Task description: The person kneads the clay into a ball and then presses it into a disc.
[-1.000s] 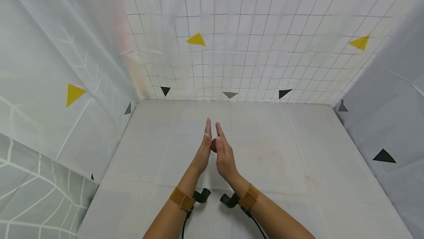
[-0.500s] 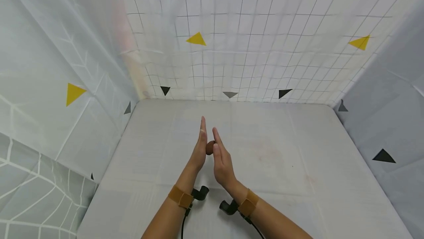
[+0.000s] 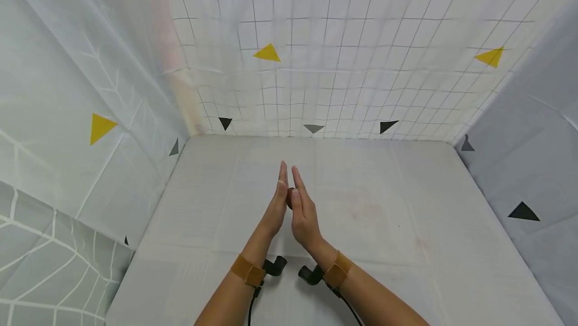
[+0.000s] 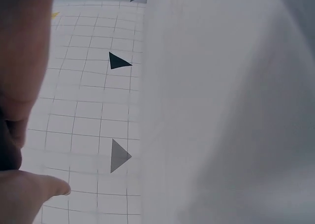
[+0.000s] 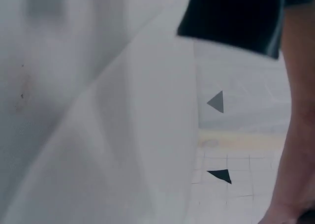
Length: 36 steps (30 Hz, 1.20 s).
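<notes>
In the head view a small brown, rounded lump [image 3: 290,198] sits between the two palms, mostly covered by them. The left hand [image 3: 276,211] lies flat against its left side, fingers straight and pointing away from the body. From the other side the right hand [image 3: 305,218] presses on it, its fingers also straight, fingertips slightly apart from the left ones. A dark part of the lump [image 4: 7,147] shows at the edge of the left wrist view, between the left hand [image 4: 23,51] above and a thumb below. Its material cannot be told.
A white-covered table [image 3: 361,256] spreads beneath the hands, with faint reddish stains at right. Behind it hangs a white gridded curtain [image 3: 343,65] with yellow, black and grey triangles. Pale sheets close both sides. Each wrist carries a brown strap [image 3: 248,270] with a black camera [image 3: 311,275] and cable.
Half a second ago both hands were slightly farther left, the right drawn back and more lump exposed. Now they have shifted right, the right hand has slid forward, and the palms cover more.
</notes>
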Motion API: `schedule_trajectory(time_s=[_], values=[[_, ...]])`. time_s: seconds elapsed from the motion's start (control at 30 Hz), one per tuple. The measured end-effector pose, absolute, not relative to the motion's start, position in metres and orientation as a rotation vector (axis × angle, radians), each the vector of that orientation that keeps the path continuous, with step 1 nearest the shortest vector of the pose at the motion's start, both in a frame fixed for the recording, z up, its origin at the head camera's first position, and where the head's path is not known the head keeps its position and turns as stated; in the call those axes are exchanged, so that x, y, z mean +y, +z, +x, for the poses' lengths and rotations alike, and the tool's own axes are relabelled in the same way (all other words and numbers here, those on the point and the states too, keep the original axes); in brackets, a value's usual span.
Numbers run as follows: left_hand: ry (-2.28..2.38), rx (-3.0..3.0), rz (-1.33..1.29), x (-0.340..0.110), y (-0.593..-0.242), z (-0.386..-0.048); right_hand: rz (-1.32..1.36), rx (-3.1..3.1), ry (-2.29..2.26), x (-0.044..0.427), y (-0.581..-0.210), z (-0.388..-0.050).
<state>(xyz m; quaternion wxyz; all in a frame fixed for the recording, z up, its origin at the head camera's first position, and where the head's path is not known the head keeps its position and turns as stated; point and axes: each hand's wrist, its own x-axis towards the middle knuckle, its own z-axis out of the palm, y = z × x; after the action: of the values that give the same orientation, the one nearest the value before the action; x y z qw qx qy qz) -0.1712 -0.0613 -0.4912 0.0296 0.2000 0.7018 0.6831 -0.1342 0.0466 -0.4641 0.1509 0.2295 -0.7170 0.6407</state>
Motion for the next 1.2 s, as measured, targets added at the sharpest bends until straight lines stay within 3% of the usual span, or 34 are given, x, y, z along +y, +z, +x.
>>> schedule_trajectory(time_s=[0.43,0.77,1.07,1.2], values=[[2.198,2.143,0.64,-0.065,-0.487,-0.172,0.553,-2.122,1.85,0.045,-0.468,-0.129],[2.161,2.151,0.58,-0.065,-0.49,-0.173,0.672,-2.057,1.861,0.039,-0.47,-0.121],[2.155,2.086,0.664,-0.065,-0.486,-0.171,0.659,-2.054,1.818,0.044,-0.482,-0.138],[2.148,2.077,0.692,-0.065,-0.484,-0.17,0.623,-2.084,1.836,0.049,-0.464,-0.134]])
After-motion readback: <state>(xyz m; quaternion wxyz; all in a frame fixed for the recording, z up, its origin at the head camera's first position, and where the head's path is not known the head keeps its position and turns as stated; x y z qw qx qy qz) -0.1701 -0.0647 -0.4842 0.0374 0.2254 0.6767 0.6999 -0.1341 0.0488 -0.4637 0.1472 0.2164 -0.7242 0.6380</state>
